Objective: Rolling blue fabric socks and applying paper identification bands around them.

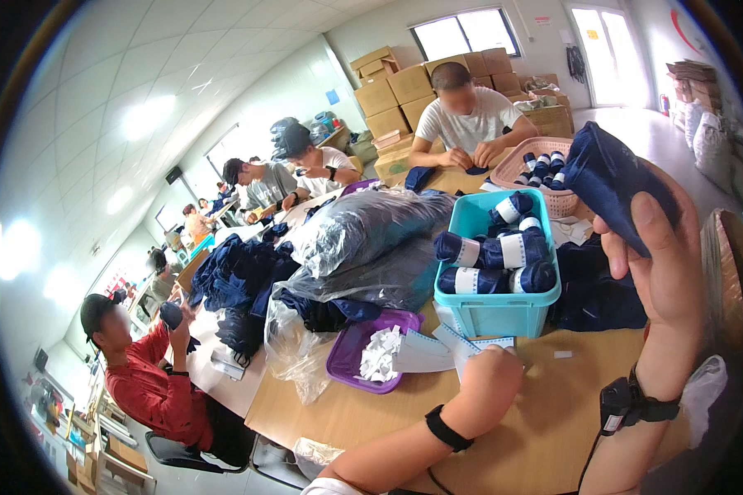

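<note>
My right hand [669,256] is raised at the right, its thumb and fingers closed round a folded navy cloth [611,169]. Low over the table, my left hand [494,381] is curled at the near edge of some white paper bands [425,353] with blue edging. Its fingertips are partly hidden, but they appear to pinch one band. Just beyond it stands a turquoise bin [497,318] holding several navy cloth rolls [470,280] wrapped in white bands. A purple tray [338,363] with small white paper pieces [380,355] sits beside the bands.
Plastic-wrapped bundles [363,231] and a navy cloth heap [243,268] fill the table's middle. A pink basket [557,200] of rolls stands behind the bin. Co-workers sit opposite [462,124] and at the left [153,375]. Flat navy cloth [598,289] lies right of the bin.
</note>
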Demonstrator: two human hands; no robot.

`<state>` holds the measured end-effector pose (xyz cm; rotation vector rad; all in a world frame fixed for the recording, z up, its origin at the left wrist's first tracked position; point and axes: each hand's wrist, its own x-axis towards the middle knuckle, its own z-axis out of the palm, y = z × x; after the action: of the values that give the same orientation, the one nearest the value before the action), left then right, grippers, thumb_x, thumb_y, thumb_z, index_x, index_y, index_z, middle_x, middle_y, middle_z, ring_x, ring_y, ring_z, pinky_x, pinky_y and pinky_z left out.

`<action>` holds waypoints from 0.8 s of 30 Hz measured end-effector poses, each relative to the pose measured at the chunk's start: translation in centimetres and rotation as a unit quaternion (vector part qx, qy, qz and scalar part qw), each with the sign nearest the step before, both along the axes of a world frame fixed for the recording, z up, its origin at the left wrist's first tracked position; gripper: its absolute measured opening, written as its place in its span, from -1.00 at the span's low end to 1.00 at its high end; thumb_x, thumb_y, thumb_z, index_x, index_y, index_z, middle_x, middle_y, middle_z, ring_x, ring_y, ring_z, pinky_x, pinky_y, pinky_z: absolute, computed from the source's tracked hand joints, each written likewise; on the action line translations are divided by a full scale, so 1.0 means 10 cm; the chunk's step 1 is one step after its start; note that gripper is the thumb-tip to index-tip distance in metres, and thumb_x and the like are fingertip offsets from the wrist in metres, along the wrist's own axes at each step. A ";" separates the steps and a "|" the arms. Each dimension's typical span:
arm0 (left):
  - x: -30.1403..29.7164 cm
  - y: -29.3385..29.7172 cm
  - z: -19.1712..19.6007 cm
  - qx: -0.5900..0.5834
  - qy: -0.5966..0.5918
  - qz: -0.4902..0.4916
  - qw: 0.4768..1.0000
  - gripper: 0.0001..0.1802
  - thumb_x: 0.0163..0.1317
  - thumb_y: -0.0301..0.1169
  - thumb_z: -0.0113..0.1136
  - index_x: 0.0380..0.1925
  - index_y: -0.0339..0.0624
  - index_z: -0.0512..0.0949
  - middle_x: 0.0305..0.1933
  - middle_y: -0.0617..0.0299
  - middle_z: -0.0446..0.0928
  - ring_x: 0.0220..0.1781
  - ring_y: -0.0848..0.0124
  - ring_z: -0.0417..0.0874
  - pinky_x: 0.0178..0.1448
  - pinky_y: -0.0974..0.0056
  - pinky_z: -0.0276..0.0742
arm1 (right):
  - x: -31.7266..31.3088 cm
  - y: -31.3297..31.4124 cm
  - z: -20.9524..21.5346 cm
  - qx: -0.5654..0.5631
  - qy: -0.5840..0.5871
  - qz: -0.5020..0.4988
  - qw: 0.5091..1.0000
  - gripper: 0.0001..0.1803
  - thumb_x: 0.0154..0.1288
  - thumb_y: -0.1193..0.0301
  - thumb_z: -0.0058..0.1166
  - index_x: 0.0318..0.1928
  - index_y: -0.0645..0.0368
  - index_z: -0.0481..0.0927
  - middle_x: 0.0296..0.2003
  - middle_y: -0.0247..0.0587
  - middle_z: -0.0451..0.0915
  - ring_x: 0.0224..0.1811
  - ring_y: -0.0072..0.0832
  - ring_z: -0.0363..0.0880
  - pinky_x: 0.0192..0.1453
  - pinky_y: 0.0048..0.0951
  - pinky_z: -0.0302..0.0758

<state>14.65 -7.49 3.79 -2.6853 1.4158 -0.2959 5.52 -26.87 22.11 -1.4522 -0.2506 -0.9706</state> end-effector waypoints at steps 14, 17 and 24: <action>0.08 0.12 0.53 -0.082 0.075 -0.051 0.992 -0.68 0.30 -0.42 0.21 0.02 -0.31 0.55 -0.41 -0.05 0.71 -0.36 -0.03 0.78 -0.26 -0.04 0.69 | -0.05 0.01 0.05 0.028 -0.031 0.061 0.997 -0.32 0.46 0.16 0.38 0.29 0.48 0.49 -0.28 -0.07 0.75 -0.55 -0.64 0.60 -0.37 -0.61 0.58; 0.08 0.16 0.84 -0.111 0.162 -0.056 0.979 -0.63 0.40 -0.40 0.21 0.18 -0.21 0.51 -0.39 -0.02 0.72 -0.33 -0.03 0.79 -0.26 -0.01 0.66 | 0.01 0.00 0.02 0.003 -0.017 0.056 0.998 -0.24 0.47 0.04 0.32 0.33 0.47 0.46 -0.29 -0.01 0.70 -0.57 -0.58 0.54 -0.48 -0.60 0.48; 0.12 0.33 1.32 -0.445 0.469 -0.108 0.755 -0.53 0.45 -0.57 0.30 0.30 -0.28 0.41 -0.23 0.12 0.73 -0.22 0.44 0.79 -0.12 0.37 0.66 | 0.01 0.11 0.03 0.011 -0.028 0.121 0.992 -0.24 0.39 0.08 0.45 0.30 0.45 0.49 -0.21 -0.02 0.76 -0.37 -0.53 0.73 -0.23 -0.53 0.69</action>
<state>15.84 -4.14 16.94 -3.6804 2.2941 0.6932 5.65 -25.74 22.45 -1.3398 -0.4444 -0.8135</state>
